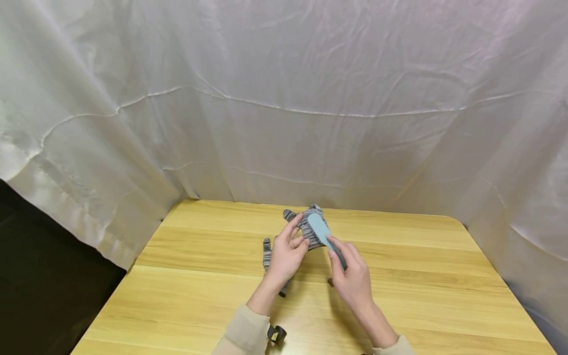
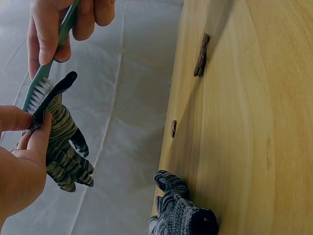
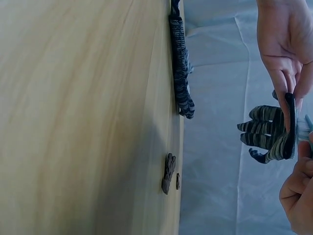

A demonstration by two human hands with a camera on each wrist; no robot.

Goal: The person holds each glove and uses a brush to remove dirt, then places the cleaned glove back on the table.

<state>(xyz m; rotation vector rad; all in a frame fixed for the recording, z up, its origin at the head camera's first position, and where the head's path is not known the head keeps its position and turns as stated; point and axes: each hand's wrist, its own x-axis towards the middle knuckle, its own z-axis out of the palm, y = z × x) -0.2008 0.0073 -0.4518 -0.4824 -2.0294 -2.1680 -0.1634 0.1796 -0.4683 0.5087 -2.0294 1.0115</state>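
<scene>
My left hand [image 1: 287,254] pinches the black cuff of a grey-and-black striped knit glove [image 2: 62,122] and holds it above the table; its fingers dangle in the left wrist view. In my right hand [image 1: 352,273] is a blue-green brush [image 1: 320,230], gripped by the handle. White bristles [image 2: 40,92] touch or nearly touch the glove near its cuff. A second striped glove [image 2: 173,208] lies on the table, partly covered by my left hand and forearm in the head view.
On the wooden table [image 1: 421,276] lie a larger dark brown lump [image 2: 201,56] and a smaller one [image 2: 173,128]. A pale curtain [image 1: 284,143] hangs behind the table and along its sides. Near my left sleeve is a small black object [image 1: 278,335].
</scene>
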